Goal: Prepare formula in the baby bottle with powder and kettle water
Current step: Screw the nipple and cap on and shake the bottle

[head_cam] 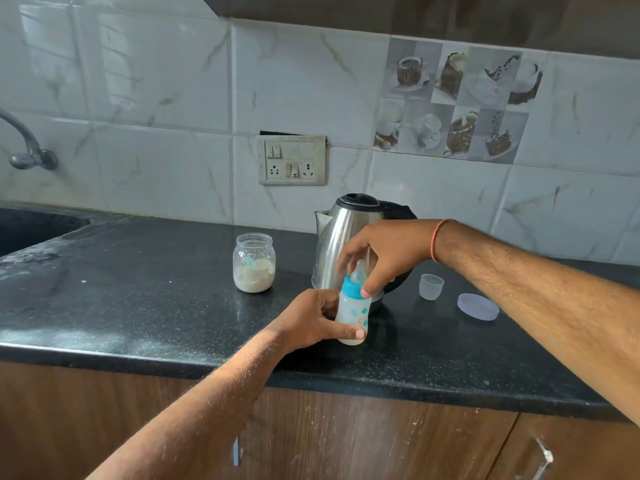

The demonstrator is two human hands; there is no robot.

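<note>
Head view: baby bottle (353,311) near counter edge (311,372).

Two bare forearms seen from above, no sleeves worn, fine hair seen along both forearms, a thin orange-red thread band (437,241) tied around the right wrist, left hand (313,320) and right hand (388,252) left ungloved, short fingernails seen.

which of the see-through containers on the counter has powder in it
The open jar, left of the kettle, with pale powder and a scoop inside. The small cup right of the kettle looks empty, and the baby bottle is in both hands.
</note>
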